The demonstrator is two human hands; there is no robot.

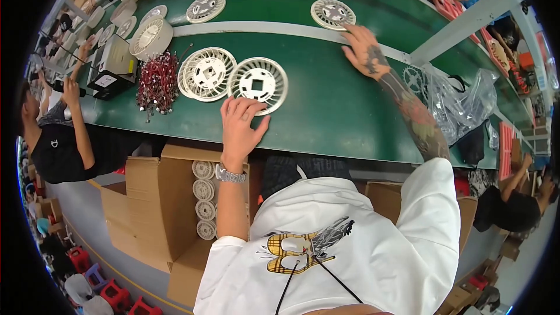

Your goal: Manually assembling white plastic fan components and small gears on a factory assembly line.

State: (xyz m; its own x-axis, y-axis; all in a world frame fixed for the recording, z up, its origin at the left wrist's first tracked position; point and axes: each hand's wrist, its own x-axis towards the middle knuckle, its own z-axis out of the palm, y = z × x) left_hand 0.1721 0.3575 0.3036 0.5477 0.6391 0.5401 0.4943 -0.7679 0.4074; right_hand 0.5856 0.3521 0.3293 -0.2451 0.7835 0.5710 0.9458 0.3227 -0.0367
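Near the middle of the bench lies a round white slotted plastic cover (279, 76) with a square hole in its centre. My left hand (242, 122) is closed over its near rim, fingers on top and thumb at the edge. To its left, partly beneath it, is a similar slotted cover (201, 73), with another rim showing under that one. Across the pale rail, a round slotted cover with a grey centre (332, 14) lies on the green belt. My right hand (366, 52) stretches toward it, fingertips at its near edge, thumb apart.
Red wires (157, 84) are heaped beside a boxy device (114, 64). White round housings (150, 38) and another grey-centred cover (205, 8) stand farther left. Clear plastic bags (461, 99) lie at right. An open cardboard box (146, 210) below holds stacked round parts. Co-workers sit on both sides.
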